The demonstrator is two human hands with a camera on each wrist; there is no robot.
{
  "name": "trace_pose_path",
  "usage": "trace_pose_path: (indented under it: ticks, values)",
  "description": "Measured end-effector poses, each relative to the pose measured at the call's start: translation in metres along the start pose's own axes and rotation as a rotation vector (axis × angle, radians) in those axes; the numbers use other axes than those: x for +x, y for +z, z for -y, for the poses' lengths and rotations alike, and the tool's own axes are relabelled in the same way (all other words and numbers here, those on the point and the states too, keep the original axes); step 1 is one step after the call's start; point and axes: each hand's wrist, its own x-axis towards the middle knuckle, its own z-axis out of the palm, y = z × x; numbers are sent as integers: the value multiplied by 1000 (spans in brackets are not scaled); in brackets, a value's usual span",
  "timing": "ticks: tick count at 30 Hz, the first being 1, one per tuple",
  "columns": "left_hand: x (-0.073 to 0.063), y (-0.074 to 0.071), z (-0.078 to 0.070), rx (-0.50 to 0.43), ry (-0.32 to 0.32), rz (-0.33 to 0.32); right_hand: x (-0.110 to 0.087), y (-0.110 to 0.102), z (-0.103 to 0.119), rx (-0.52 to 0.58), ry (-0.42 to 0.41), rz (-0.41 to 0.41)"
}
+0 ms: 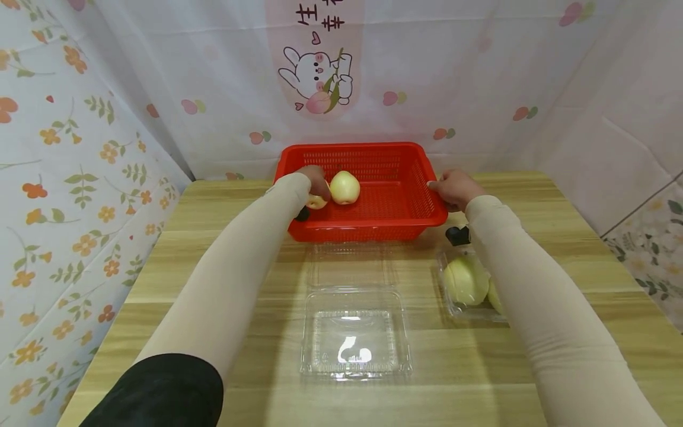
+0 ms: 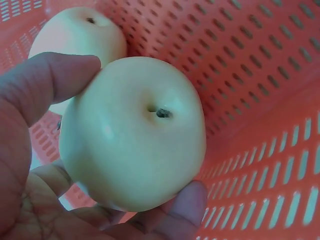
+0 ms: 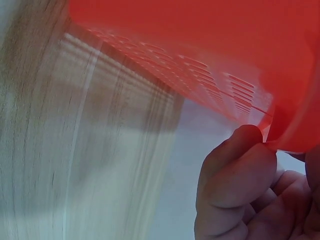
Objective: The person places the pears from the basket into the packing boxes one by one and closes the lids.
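Observation:
My left hand (image 1: 316, 178) is inside the red plastic basket (image 1: 368, 223), at its left end. Its thumb and fingers curl round a pale yellow apple (image 2: 135, 135) whose stem end faces the wrist camera. A second pale yellow apple (image 1: 344, 188) lies in the basket just right of the held one. At the basket's right end, my right hand (image 1: 458, 187) pinches the rim from outside, thumb on top and curled fingers (image 3: 240, 177) beneath. The basket's slotted side wall shows close up in the right wrist view.
In front of the basket, a transparent clamshell box (image 1: 354, 335) lies with its lid (image 1: 350, 265) folded back toward the basket. Right of it, partly under my right sleeve, another clear box (image 1: 472, 315) contains pale apples (image 1: 465, 281). A printed curtain (image 1: 213, 89) hangs behind the wooden table (image 1: 176, 237).

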Motion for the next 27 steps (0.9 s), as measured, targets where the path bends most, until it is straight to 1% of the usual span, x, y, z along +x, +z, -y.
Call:
trace_pose_path:
  ticks: [3, 6, 9, 13, 16, 20, 22, 25, 27]
  values:
    - [-8, -3, -3, -10, 16, -7, 0, -1, 0, -8, -1, -1]
    - [-15, -6, -3, 26, 31, -13, 0, -1, 0, -12, -1, -3]
    - [-18, -7, -3, 74, 48, -34, 1, -1, 0, -9, -1, -2]
    - [-19, -7, -2, 100, 74, -59, 1, -1, -2, -1, 1, 1]
    - [-21, -9, -1, 54, 77, -47, 1, -1, -2, -1, 5, 3]
    - [-26, -12, -2, -68, 65, -16, 2, -2, -2, -6, 8, 5]
    - [-30, -14, -3, -113, 67, -6, 2, -2, -2, -5, 9, 5]
    - [-35, -15, -3, -125, 88, -9, 2, -2, -2, -3, 8, 4]
    - [-37, -16, -3, -116, 100, -16, 2, -2, -2, 3, 4, 4]
